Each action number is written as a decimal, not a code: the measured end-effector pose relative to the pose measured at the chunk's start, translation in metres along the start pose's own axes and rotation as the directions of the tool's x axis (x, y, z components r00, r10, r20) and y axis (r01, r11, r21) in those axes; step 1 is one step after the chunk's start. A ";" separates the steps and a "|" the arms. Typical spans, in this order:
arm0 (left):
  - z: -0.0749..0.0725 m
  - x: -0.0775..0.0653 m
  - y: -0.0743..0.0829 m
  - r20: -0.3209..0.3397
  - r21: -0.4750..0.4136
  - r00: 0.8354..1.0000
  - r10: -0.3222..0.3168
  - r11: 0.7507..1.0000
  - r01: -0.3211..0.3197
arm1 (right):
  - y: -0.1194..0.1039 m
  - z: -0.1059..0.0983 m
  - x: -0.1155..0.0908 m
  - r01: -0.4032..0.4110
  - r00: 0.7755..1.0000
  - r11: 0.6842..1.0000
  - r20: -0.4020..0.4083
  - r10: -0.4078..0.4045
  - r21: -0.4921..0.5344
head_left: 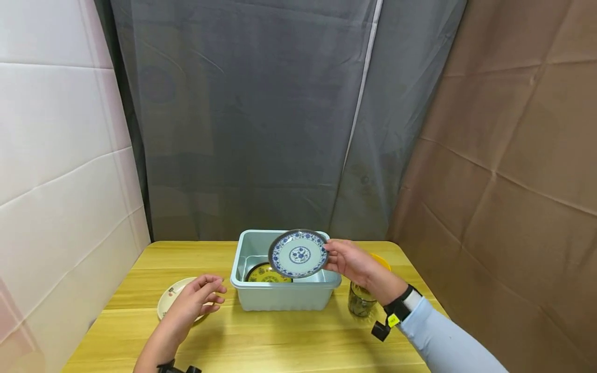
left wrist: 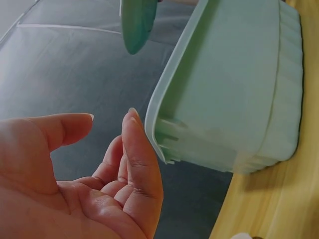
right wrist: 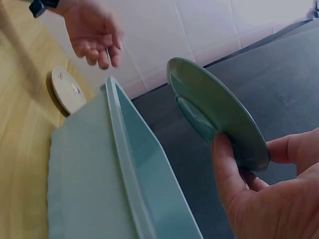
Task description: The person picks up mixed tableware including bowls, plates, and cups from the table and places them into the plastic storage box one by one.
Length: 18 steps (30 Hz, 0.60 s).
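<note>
My right hand (head_left: 347, 261) pinches the right rim of a blue-and-white patterned plate (head_left: 299, 254) with a dark edge. The plate is tilted over a pale blue plastic bin (head_left: 284, 298), its patterned face toward the head camera. In the right wrist view its underside (right wrist: 214, 109) shows, with fingers on both faces. Inside the bin a yellow patterned plate (head_left: 268, 273) leans, partly hidden by the held one. My left hand (head_left: 198, 298) hovers empty left of the bin, fingers loosely bent and thumb apart. Below it lies a cream plate (head_left: 170, 298), partly covered by the hand.
Under my right forearm stands a dark patterned glass (head_left: 360, 303), with something orange-yellow (head_left: 381, 260) behind it, mostly hidden. All of this is on a wooden table (head_left: 280, 342). A grey curtain (head_left: 242, 129) hangs behind, with white and brown cloth at the sides.
</note>
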<state>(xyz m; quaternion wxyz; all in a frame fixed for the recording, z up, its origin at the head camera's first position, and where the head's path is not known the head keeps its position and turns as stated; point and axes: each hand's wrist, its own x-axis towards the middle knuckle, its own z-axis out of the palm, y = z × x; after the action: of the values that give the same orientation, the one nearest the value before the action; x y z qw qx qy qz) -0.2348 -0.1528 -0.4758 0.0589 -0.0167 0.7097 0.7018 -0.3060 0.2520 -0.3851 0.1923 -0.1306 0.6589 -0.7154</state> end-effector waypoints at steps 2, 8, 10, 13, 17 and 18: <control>0.000 0.000 -0.002 -0.004 -0.009 1.000 -0.008 1.000 0.008 | -0.005 -0.001 0.007 -0.005 1.000 1.000 -0.004 0.005 -0.020; 0.001 -0.002 -0.008 -0.021 -0.033 0.999 -0.029 0.999 0.028 | -0.013 -0.001 0.033 -0.065 0.998 0.993 -0.014 0.064 -0.094; 0.001 -0.002 -0.010 -0.020 -0.038 0.999 -0.026 0.999 0.025 | -0.014 -0.002 0.044 -0.091 0.996 0.984 -0.027 0.088 -0.151; 0.001 -0.003 -0.013 -0.016 -0.042 1.000 -0.019 0.999 0.018 | -0.013 -0.001 0.060 -0.130 0.991 0.961 -0.053 0.121 -0.244; 0.002 -0.004 -0.017 -0.014 -0.055 1.000 -0.019 0.998 0.018 | -0.009 -0.001 0.078 -0.161 0.987 0.929 -0.049 0.153 -0.334; 0.002 -0.004 -0.018 -0.018 -0.057 1.000 -0.019 0.998 0.018 | -0.007 0.000 0.082 -0.165 0.986 0.922 -0.042 0.161 -0.350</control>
<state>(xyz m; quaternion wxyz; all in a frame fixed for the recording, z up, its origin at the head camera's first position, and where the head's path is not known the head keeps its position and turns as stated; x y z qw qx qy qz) -0.2292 -0.1510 -0.4933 0.0585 -0.0314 0.6897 0.7210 -0.3799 0.2162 -0.3831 0.2204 -0.1030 0.7862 -0.5681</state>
